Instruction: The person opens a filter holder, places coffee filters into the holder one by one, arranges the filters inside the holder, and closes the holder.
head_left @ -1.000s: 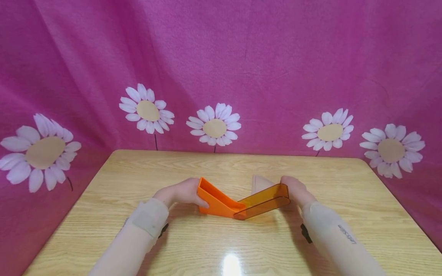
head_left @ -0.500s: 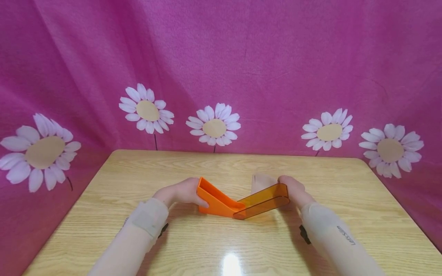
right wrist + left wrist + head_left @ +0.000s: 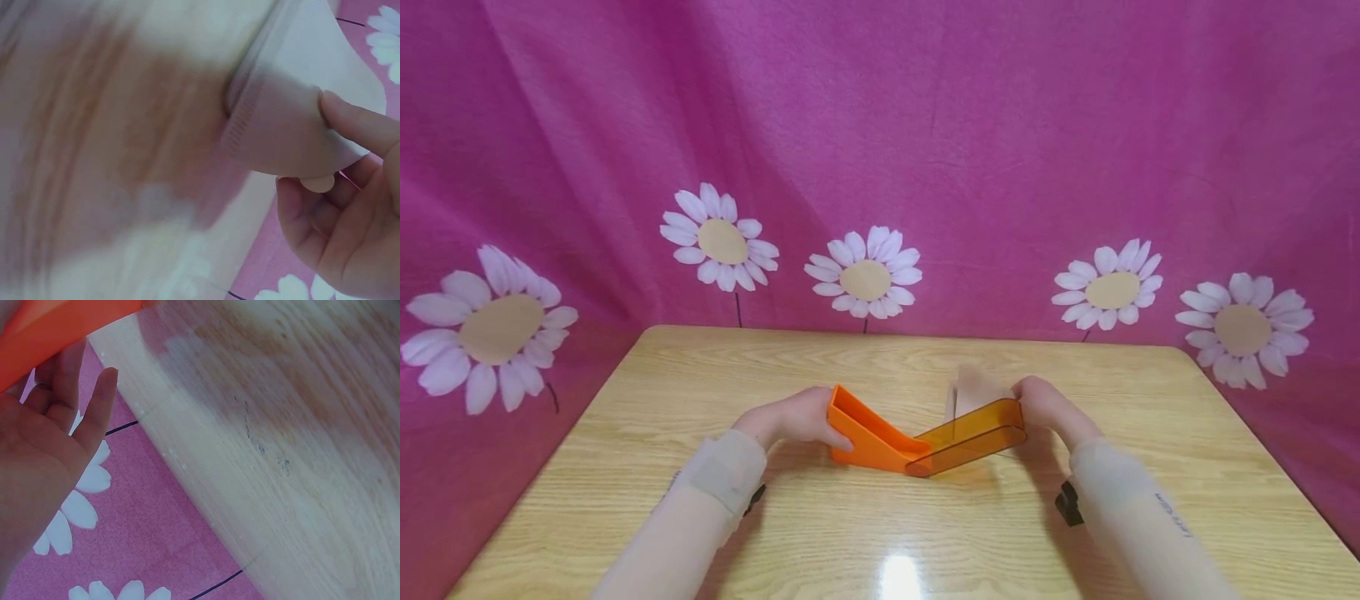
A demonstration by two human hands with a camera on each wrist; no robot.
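Observation:
An orange plastic case (image 3: 872, 446) with a see-through amber lid (image 3: 977, 437) swung out to the right stands on the table. My left hand (image 3: 797, 415) grips the case's tall left end, thumb on the near side; in the left wrist view, fingers lie behind the orange wall (image 3: 56, 337). Behind the lid, my right hand (image 3: 1051, 407) holds tan paper coffee filters (image 3: 976, 390), blurred in the head view. Up close, its thumb presses on the face of the fan-shaped filters (image 3: 294, 119), which have a crimped side seam. Other fingers curl under the edge, by a small rounded tab (image 3: 319, 184).
The light wood table (image 3: 775, 533) ends at a back edge against a magenta cloth (image 3: 970, 150) printed with white daisies. Both wrists wear pale bands, the right band (image 3: 1105, 475) with a black camera (image 3: 1069, 503) beneath.
The right hand has shifted slightly right and up, and the filters in it now stand higher behind the lid. The left hand and orange case have stayed in place.

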